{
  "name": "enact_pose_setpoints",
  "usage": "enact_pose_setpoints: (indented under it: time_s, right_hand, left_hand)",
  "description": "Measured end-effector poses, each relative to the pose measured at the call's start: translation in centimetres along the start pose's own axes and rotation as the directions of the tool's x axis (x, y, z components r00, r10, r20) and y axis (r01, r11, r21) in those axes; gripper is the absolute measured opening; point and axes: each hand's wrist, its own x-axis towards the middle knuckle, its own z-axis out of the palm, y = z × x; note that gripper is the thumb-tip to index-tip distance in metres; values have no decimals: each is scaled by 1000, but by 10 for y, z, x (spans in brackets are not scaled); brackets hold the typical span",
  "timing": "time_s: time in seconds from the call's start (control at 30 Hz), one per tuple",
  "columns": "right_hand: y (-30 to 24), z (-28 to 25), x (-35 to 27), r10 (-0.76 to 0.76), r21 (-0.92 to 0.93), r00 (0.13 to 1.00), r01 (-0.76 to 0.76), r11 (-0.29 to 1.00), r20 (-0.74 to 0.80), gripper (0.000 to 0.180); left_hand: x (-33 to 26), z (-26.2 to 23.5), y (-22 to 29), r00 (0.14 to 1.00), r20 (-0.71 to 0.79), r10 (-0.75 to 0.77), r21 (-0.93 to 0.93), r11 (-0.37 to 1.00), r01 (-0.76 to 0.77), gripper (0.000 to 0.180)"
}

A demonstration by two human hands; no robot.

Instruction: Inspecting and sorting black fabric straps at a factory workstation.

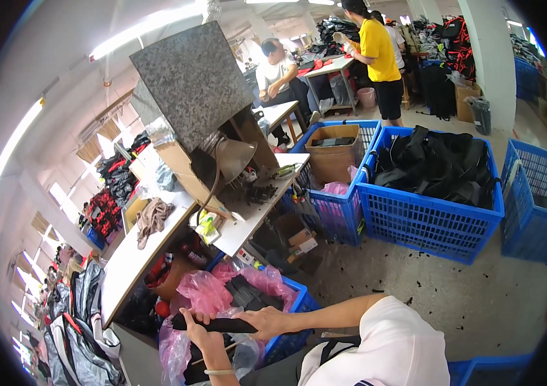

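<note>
A long, narrow black piece (230, 325), seemingly fabric or webbing, stretches between my two hands. My left hand (201, 329) is closed on its left end, and a pale band circles that wrist. On the piece's other end, my right hand (266, 320) is closed with the fingers wrapped over it. Just below the hands stands a blue crate (294, 307) lined with pink plastic (203, 291). Flat black pieces (248, 294) lie stacked inside the plastic. Some of the crate's contents are hidden behind my hands and arms.
A worktable (254, 215) with a grey box-like hood (193, 80) stands ahead. To the right are a blue crate heaped with black pieces (434, 167) and another blue crate (530, 199). Black scraps dot the floor (376, 289). A person in yellow (379, 51) and a seated person (278, 74) are farther off.
</note>
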Motion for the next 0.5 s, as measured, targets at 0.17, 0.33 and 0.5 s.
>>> enact_pose_setpoints:
  time_s: [0.17, 0.33, 0.5]
  right_hand:
    - [-9, -12, -7, -104, -207, 992, 116, 971, 65, 76]
    - [10, -1, -3, -43, -108, 977, 67, 992, 211, 80]
    - [37, 14, 6, 117, -37, 856, -114, 993, 503, 74]
  left_hand:
    - [23, -46, 3, 996, -87, -35, -103, 994, 26, 31]
    - [30, -73, 2, 972, -229, -60, -140, 990, 28, 31]
    - [45, -116, 1, 961, -237, -144, -224, 970, 90, 34]
